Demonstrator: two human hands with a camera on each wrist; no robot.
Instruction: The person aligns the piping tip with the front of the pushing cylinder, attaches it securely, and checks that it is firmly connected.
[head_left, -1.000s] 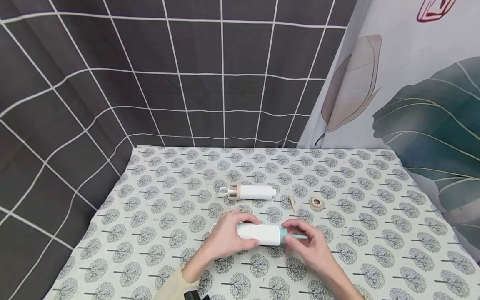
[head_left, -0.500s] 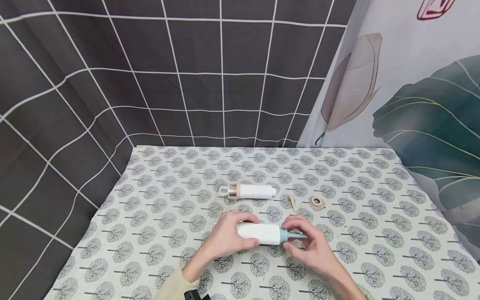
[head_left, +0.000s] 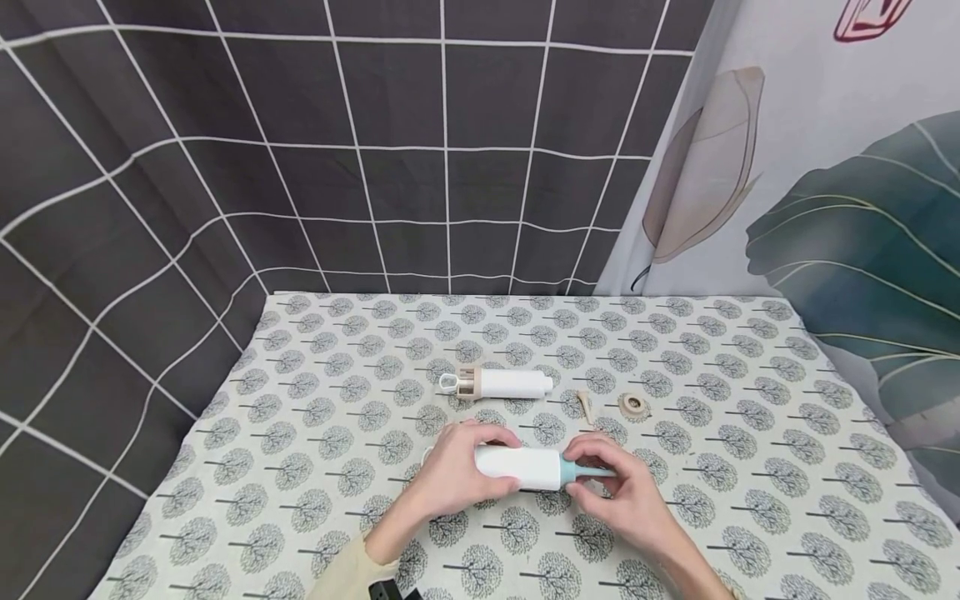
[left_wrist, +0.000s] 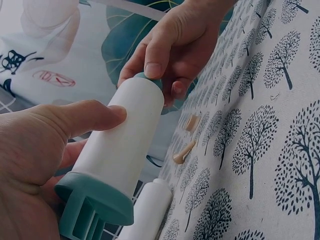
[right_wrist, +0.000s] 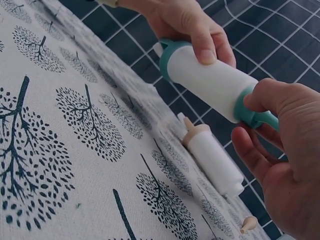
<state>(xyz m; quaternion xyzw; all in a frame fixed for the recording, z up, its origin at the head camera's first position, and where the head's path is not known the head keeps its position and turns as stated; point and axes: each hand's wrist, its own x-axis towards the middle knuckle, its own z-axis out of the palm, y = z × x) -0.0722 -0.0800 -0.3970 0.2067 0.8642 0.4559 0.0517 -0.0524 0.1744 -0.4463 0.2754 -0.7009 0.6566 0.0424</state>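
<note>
A white tube [head_left: 528,468] with teal fittings at both ends lies across between my hands, close over the patterned cloth. My left hand [head_left: 453,471] grips its body, thumb along the near side. At the left end a slotted teal collar [left_wrist: 95,200] shows in the left wrist view. My right hand [head_left: 618,479] pinches the teal cap [right_wrist: 245,107] at the other end, thumb on top and fingers underneath. From that cap a thin teal nozzle [head_left: 596,472] sticks out to the right, between the thumb and fingers.
Behind the hands lies a similar white tube [head_left: 513,384] with a beige collar [head_left: 468,383] and a white loop. To its right are a small beige nozzle [head_left: 585,407] and a round beige cap [head_left: 633,406]. A dark grid curtain [head_left: 390,183] hangs behind the table.
My right fingers have shifted slightly around the teal cap, exposing more of it and the nozzle. The left hand and tube have stayed in place.
</note>
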